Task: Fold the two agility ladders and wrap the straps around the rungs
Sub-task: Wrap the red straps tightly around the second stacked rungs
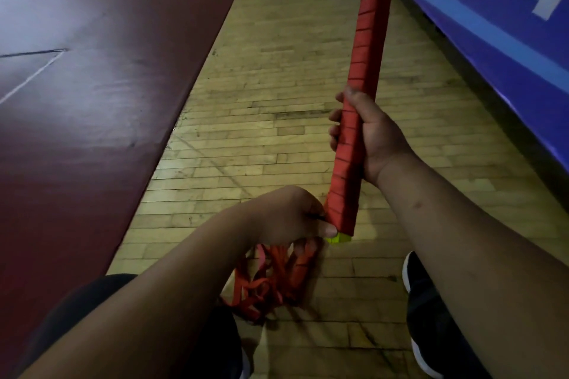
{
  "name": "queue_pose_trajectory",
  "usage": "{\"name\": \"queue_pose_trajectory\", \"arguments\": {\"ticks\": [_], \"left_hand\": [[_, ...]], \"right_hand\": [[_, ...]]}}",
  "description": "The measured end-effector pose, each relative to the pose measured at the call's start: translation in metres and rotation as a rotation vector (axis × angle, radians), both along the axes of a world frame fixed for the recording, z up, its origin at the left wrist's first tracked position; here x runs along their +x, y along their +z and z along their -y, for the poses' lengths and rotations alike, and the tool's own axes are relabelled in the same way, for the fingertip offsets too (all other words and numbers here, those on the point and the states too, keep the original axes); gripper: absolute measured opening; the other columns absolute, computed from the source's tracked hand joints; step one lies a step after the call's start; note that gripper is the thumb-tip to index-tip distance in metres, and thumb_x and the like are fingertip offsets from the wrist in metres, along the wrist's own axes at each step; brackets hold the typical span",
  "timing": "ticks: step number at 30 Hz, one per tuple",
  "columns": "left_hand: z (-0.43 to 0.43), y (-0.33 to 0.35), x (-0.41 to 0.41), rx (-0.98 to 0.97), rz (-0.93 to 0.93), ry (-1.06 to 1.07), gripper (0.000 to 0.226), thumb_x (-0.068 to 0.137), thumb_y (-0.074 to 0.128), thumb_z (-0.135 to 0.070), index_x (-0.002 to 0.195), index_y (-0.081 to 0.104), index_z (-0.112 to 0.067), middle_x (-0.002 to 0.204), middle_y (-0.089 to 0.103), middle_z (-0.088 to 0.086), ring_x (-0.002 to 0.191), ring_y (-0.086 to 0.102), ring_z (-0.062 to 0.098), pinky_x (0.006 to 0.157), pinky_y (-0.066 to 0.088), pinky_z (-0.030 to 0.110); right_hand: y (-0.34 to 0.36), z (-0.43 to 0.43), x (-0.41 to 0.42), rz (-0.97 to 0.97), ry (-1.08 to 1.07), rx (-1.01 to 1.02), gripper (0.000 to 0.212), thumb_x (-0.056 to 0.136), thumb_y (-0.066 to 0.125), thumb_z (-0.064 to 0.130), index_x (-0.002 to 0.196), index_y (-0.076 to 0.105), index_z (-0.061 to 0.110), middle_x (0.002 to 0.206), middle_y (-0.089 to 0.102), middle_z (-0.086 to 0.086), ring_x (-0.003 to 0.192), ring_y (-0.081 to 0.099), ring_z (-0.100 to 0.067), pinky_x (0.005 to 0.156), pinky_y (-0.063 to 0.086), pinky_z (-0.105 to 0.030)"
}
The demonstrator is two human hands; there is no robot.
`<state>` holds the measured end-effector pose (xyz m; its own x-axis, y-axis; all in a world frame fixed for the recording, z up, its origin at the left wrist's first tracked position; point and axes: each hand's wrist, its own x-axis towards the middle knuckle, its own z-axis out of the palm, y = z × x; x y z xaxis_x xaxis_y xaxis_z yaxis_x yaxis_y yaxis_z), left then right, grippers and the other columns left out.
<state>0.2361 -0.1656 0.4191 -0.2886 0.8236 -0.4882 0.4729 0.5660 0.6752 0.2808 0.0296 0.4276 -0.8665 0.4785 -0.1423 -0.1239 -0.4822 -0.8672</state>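
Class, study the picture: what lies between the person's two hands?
The head view shows only a stretch of the red-wrapped rung bundle, running from the right hand, which grips its middle, down to the left hand, which pinches its lower end.

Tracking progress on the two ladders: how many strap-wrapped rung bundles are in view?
1: the red-wrapped bundle, gripped by the right hand, with the left hand pinching its lower end. Another may lie out of frame.
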Motion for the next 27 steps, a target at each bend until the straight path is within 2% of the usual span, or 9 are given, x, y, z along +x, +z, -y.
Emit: {"name": "queue_pose_trajectory", "arguments": {"ticks": [2, 5, 7, 11, 16, 19, 21, 24, 27], "left_hand": [[0.0, 0.0, -0.001, -0.005, 0.009, 0.031, 0.022, 0.107, 0.068, -0.032, 0.103, 0.077, -0.013, 0.087, 0.082, 0.006, 0.071, 0.077, 0.018, 0.066, 0.061, 0.029], [0.0, 0.002, 0.001, -0.031, 0.015, 0.041, 0.023, 0.109, 0.065, -0.03, 0.106, 0.077, -0.011, 0.09, 0.083, 0.005, 0.073, 0.078, 0.017, 0.069, 0.062, 0.029], [0.0, 0.003, 0.003, -0.039, 0.038, 0.044, 0.023, 0.11, 0.064, -0.031, 0.107, 0.076, -0.012, 0.094, 0.082, 0.006, 0.079, 0.079, 0.022, 0.071, 0.062, 0.032], [-0.001, -0.001, 0.007, -0.065, -0.034, 0.04, 0.043, 0.099, 0.069, -0.062, 0.1, 0.076, -0.02, 0.091, 0.081, 0.003, 0.08, 0.079, 0.02, 0.084, 0.065, 0.042], [-0.004, -0.011, 0.009, -0.02, -0.127, 0.046, 0.039, 0.098, 0.074, -0.056, 0.101, 0.077, -0.018, 0.089, 0.08, 0.002, 0.08, 0.077, 0.017, 0.083, 0.064, 0.042], [-0.003, -0.011, 0.008, 0.0, -0.033, 0.067, 0.026, 0.096, 0.078, -0.052, 0.099, 0.077, -0.026, 0.084, 0.074, -0.007, 0.076, 0.069, 0.009, 0.077, 0.057, 0.032], [-0.001, -0.011, 0.003, 0.035, 0.035, 0.071, 0.022, 0.099, 0.077, -0.048, 0.102, 0.078, -0.026, 0.084, 0.071, -0.005, 0.078, 0.066, 0.011, 0.079, 0.055, 0.034], [0.006, -0.008, -0.006, 0.122, 0.174, 0.036, 0.01, 0.102, 0.074, -0.042, 0.095, 0.077, -0.036, 0.082, 0.063, -0.004, 0.076, 0.06, 0.014, 0.074, 0.051, 0.037], [0.01, -0.006, -0.009, 0.166, 0.29, -0.085, 0.02, 0.107, 0.068, -0.031, 0.095, 0.076, -0.044, 0.082, 0.061, -0.006, 0.077, 0.057, 0.018, 0.075, 0.049, 0.034]], "right_hand": [[-0.001, 0.0, -0.002, 0.027, -0.043, 0.055, 0.041, 0.098, 0.076, 0.044, 0.126, 0.065, 0.016, 0.088, 0.073, -0.002, 0.071, 0.069, -0.016, 0.063, 0.056, -0.033], [-0.003, 0.003, -0.003, 0.062, -0.117, 0.129, 0.041, 0.098, 0.079, 0.044, 0.125, 0.068, 0.015, 0.091, 0.075, -0.005, 0.074, 0.072, -0.02, 0.066, 0.059, -0.036], [-0.003, 0.007, -0.001, 0.089, -0.185, 0.205, 0.04, 0.097, 0.079, 0.046, 0.122, 0.071, 0.016, 0.09, 0.077, -0.004, 0.075, 0.074, -0.02, 0.067, 0.062, -0.035], [-0.002, 0.012, -0.001, 0.132, -0.259, 0.292, 0.038, 0.098, 0.077, 0.049, 0.118, 0.071, 0.017, 0.087, 0.078, -0.001, 0.072, 0.076, -0.018, 0.069, 0.065, -0.034], [0.001, 0.014, 0.0, 0.163, -0.24, 0.306, 0.04, 0.097, 0.077, 0.053, 0.116, 0.071, 0.018, 0.091, 0.078, -0.006, 0.073, 0.076, -0.019, 0.066, 0.063, -0.033], [0.003, 0.012, 0.001, 0.115, -0.188, 0.209, 0.038, 0.099, 0.076, 0.048, 0.118, 0.071, 0.016, 0.09, 0.076, -0.008, 0.076, 0.075, -0.022, 0.068, 0.063, -0.038], [0.006, 0.009, 0.001, 0.064, -0.141, 0.107, 0.04, 0.102, 0.071, 0.049, 0.121, 0.068, 0.013, 0.09, 0.074, -0.009, 0.078, 0.074, -0.023, 0.068, 0.062, -0.039], [0.01, 0.001, 0.003, -0.033, -0.024, -0.086, 0.058, 0.103, 0.061, 0.062, 0.131, 0.065, 0.011, 0.099, 0.073, -0.01, 0.081, 0.072, -0.021, 0.069, 0.059, -0.036], [0.01, -0.004, 0.009, -0.143, 0.143, -0.28, 0.068, 0.102, 0.052, 0.071, 0.138, 0.063, 0.015, 0.107, 0.073, 0.0, 0.079, 0.07, -0.015, 0.068, 0.056, -0.03]]}}
